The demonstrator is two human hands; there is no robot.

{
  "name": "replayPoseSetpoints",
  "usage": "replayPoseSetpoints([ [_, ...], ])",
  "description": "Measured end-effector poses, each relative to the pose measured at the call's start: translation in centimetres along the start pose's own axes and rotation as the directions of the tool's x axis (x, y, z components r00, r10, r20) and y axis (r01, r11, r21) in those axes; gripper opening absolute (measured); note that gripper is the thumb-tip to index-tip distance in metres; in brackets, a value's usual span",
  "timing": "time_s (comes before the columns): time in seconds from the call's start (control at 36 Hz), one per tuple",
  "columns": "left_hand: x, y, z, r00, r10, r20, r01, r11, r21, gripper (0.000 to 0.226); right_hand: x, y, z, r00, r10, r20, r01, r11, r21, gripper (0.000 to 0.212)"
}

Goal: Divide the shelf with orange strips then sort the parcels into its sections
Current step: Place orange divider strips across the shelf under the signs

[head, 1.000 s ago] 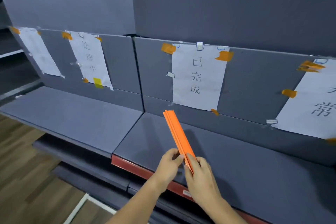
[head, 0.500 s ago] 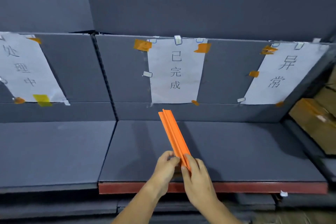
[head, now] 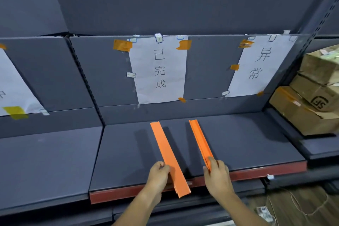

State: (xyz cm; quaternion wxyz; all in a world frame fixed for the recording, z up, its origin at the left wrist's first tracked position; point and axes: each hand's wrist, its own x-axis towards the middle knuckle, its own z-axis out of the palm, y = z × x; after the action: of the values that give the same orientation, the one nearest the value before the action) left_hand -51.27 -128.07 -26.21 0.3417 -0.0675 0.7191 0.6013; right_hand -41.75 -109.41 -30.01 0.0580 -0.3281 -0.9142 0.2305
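I have an orange strip in each grip. My left hand (head: 158,172) pinches the near part of the left strip (head: 167,154), thumb and fingers curled round its edge, with its near end sticking out past the red front lip of the shelf (head: 256,156). My right hand (head: 216,174) is curled round the near end of the right strip (head: 200,139), which looks folded into an angle — or it may be more than one strip stacked; I cannot tell which. Both strips run from near to far over the middle shelf bay, just beside each other but apart, their far ends close to the back panel. Whether they rest on the shelf or hover just over it I cannot say.

They strike me as light, thin and fairly stiff, probably card or plastic. The flat one should flex if I lift it by one end, so a hold nearer its middle would steady it. The faces look smooth, so a pinch across the width should grip better than along the edge.

Writing: the paper sheet (head: 159,69) taped to the back panel behind the strips reads 已完成; the sheet to the right (head: 260,64) reads 异常. A third sheet (head: 12,86) at far left is cut off. The cardboard parcels (head: 311,101) wait on the next shelf to the right, well apart — one bears an SF logo.
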Motion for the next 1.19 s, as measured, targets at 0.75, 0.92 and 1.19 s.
replayPoseSetpoints([
  [0.75, -0.5, 0.8, 1.0, 0.996, -0.028, -0.083, 0.029, 0.999, 0.016, 0.017, 4.3, 1.8, 0.0, 0.998, 0.041, 0.04, -0.026, 0.949, -0.315, 0.044],
  [0.92, -0.4, -0.2, 0.5, 0.996, -0.047, -0.074, 0.047, 0.999, 0.009, 0.015, 4.4, 2.0, -0.2, 0.997, 0.022, 0.067, 0.0, 0.951, -0.308, 0.041],
  [1.19, -2.0, -0.6, 0.6, 0.99, -0.052, -0.129, 0.046, 0.998, -0.048, 0.015, 4.4, 2.3, -0.4, 0.995, 0.016, 0.094, 0.013, 0.956, -0.292, 0.04],
])
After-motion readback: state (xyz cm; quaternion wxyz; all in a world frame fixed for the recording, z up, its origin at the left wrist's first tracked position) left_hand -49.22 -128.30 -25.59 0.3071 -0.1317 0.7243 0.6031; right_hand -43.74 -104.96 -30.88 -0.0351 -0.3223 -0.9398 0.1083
